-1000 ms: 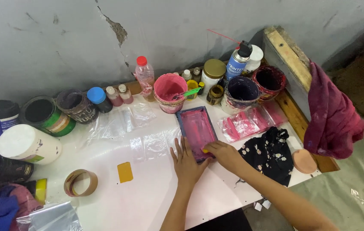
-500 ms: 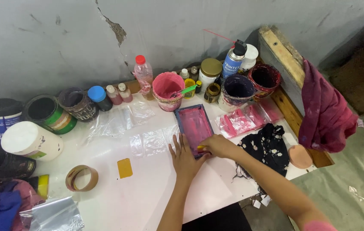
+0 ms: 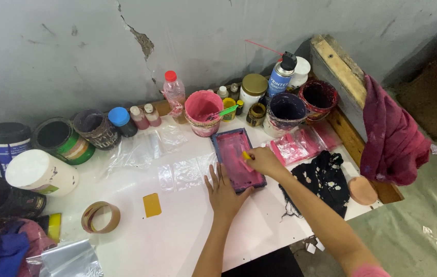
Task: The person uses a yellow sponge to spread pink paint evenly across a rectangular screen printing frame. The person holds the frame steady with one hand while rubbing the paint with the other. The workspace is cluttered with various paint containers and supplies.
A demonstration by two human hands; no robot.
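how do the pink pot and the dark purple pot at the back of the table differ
The pink pot is pink inside and out; the dark purple pot has a dark inside and a pale, smeared wall. The pink pot holds a green-handled tool; the dark purple pot holds none that shows. The pink pot stands behind the framed screen, the dark purple pot further right. Both stand upright, open, without lids.

A small printing workshop; ink tubs (image 3: pixel 286 107), spray can (image 3: pixel 281 76), stained rag (image 3: pixel 394 134) crowd the table (image 3: pixel 177 241).

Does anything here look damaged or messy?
Yes. The grey wall has a crack with chipped plaster above the bottles. Pink paint smears the plastic bags beside the small framed screen, and the paint pots' rims are caked with dried colour.
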